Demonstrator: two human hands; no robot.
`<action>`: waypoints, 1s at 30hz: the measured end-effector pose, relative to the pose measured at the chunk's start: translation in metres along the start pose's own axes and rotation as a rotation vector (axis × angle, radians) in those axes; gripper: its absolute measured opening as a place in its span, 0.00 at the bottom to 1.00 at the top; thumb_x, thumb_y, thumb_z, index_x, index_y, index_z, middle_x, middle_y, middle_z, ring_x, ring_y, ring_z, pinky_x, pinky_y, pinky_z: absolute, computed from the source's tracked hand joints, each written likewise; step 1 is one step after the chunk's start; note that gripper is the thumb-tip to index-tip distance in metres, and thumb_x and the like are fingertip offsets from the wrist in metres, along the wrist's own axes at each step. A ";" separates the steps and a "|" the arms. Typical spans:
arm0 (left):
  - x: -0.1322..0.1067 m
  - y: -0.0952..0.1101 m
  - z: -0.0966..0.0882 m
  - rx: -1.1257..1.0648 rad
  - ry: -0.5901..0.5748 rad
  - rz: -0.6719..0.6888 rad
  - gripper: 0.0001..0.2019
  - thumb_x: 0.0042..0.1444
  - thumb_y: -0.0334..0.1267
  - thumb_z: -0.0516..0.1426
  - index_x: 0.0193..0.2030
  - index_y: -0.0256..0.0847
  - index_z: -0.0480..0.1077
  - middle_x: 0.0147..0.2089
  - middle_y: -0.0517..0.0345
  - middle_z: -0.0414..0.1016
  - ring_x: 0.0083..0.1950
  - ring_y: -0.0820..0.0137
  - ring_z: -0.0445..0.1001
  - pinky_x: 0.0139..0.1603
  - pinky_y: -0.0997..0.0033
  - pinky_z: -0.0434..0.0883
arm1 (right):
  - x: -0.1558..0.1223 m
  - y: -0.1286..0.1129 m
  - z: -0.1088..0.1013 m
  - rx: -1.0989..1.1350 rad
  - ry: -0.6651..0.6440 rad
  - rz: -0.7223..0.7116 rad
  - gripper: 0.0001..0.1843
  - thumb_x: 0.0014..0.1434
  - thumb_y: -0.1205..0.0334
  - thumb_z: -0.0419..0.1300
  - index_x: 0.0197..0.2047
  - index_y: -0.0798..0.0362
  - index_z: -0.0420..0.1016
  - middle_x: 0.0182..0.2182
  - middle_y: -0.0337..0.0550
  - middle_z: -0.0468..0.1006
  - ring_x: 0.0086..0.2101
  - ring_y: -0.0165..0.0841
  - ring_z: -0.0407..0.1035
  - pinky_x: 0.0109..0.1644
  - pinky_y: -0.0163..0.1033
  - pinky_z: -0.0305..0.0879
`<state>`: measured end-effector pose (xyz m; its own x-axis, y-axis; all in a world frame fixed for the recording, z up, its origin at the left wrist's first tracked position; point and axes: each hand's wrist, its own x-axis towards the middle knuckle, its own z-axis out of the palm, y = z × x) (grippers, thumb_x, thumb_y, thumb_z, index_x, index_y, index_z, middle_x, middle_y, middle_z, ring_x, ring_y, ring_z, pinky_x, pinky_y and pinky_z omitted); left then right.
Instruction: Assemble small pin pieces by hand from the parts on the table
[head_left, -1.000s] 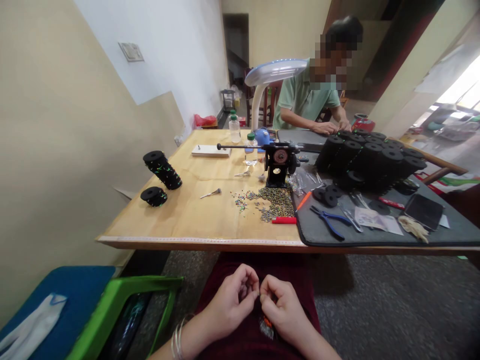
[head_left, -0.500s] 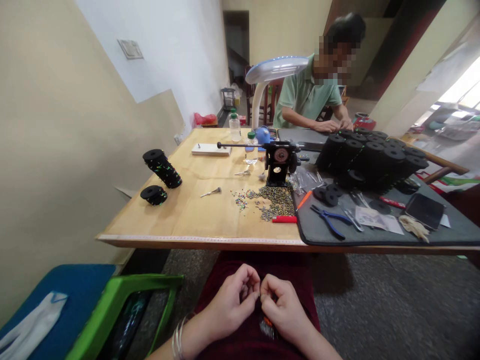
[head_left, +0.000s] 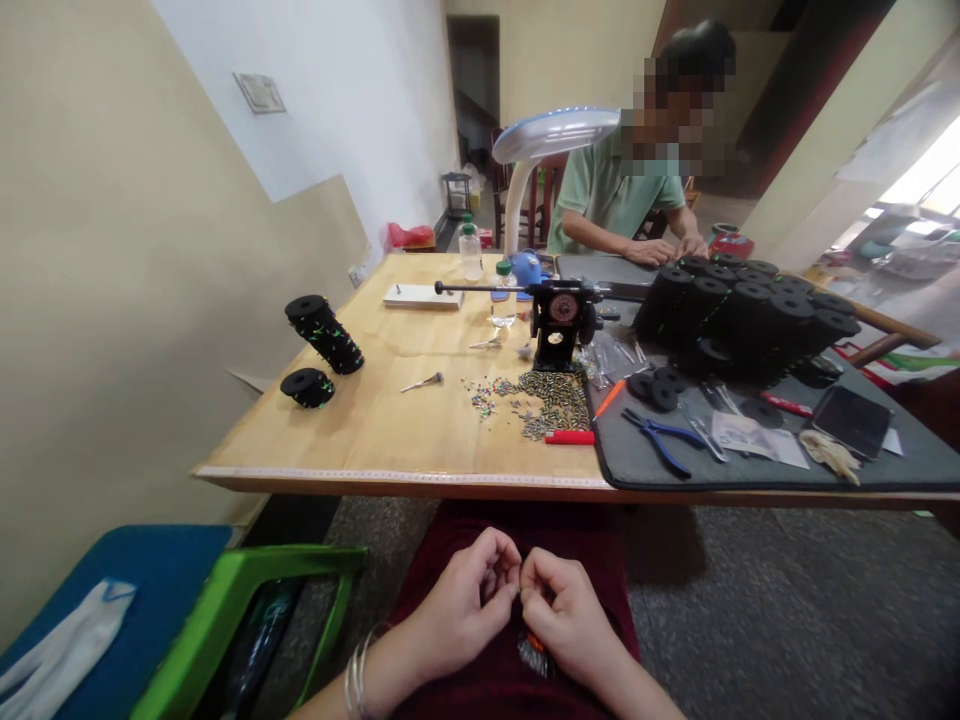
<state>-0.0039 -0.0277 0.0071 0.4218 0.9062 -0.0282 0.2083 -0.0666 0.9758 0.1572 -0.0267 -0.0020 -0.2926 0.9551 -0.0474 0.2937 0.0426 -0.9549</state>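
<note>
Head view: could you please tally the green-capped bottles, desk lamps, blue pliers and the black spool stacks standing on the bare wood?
Bottles: 2
Lamps: 1
Pliers: 1
Spool stacks: 2
Total: 6

Wooden table (head_left: pixel 375 440), tape strip (head_left: pixel 390 477) along front edge. On bare wood: tilted black roll (head_left: pixel 324 332) & short black roll (head_left: pixel 307 386) at left, white block (head_left: pixel 422 296), black winder (head_left: pixel 559 325) w/ long rod, heap of small metal bits (head_left: pixel 551 400), red lighter (head_left: pixel 568 437) just beside it. Right part under dark grey mat (head_left: pixel 750 470), which carries cluster of black rolls (head_left: pixel 742 315), blue pliers (head_left: pixel 660 435), paper slips (head_left: pixel 754 435), black pouch (head_left: pixel 855 420).
</note>
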 end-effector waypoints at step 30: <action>0.005 -0.002 -0.003 -0.248 0.002 -0.183 0.03 0.50 0.29 0.58 0.32 0.37 0.67 0.31 0.59 0.69 0.32 0.72 0.66 0.35 0.72 0.65 | -0.001 0.002 -0.002 0.033 0.024 0.006 0.06 0.48 0.68 0.52 0.22 0.52 0.60 0.19 0.33 0.62 0.22 0.26 0.56 0.26 0.32 0.53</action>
<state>-0.0043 -0.0217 0.0054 0.3956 0.8945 -0.2082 0.0586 0.2016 0.9777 0.1595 -0.0271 -0.0030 -0.2687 0.9621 -0.0466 0.2651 0.0274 -0.9638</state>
